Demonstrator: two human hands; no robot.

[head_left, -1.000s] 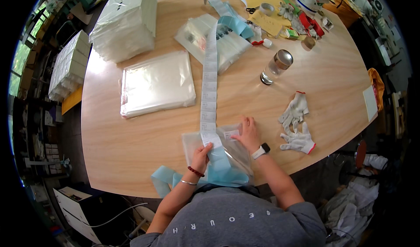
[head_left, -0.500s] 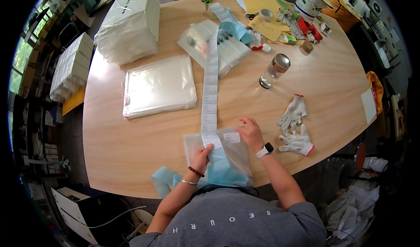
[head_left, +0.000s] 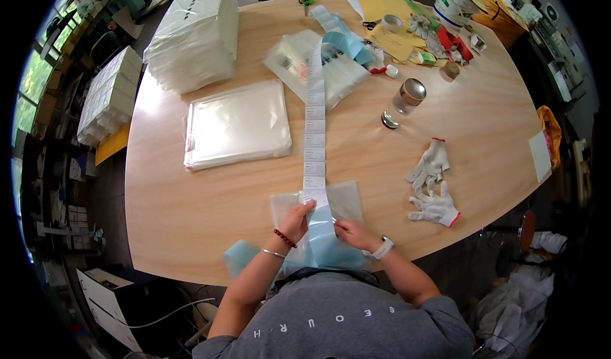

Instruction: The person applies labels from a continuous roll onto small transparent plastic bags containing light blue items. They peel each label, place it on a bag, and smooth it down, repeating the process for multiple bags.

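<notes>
My left hand [head_left: 298, 221] is closed on a long strip of white labels [head_left: 314, 136], its thumb on top where the printed part meets bare pale-blue backing [head_left: 321, 222]. Beneath the strip lies a clear plastic bag [head_left: 347, 197] at the table's near edge. My right hand [head_left: 355, 234] is closed over the bag, its fingertips curled at the right edge of the blue backing. What those fingertips pinch is too small to make out. A loose loop of blue backing [head_left: 238, 257] curls out to the left of my left forearm.
Flat clear bags [head_left: 238, 125] lie at centre left, with a tall wrapped stack [head_left: 194, 41] behind. More bags [head_left: 299, 60] lie under the strip's far end. A glass bottle [head_left: 405, 101] stands right of centre. White gloves [head_left: 435, 203], tape [head_left: 391, 22] and scissors [head_left: 306, 1] are also on the table.
My right hand has come down and left to the backing's edge, and its fingers have closed. The white label seen on the bag is no longer visible. My left hand keeps its hold.
</notes>
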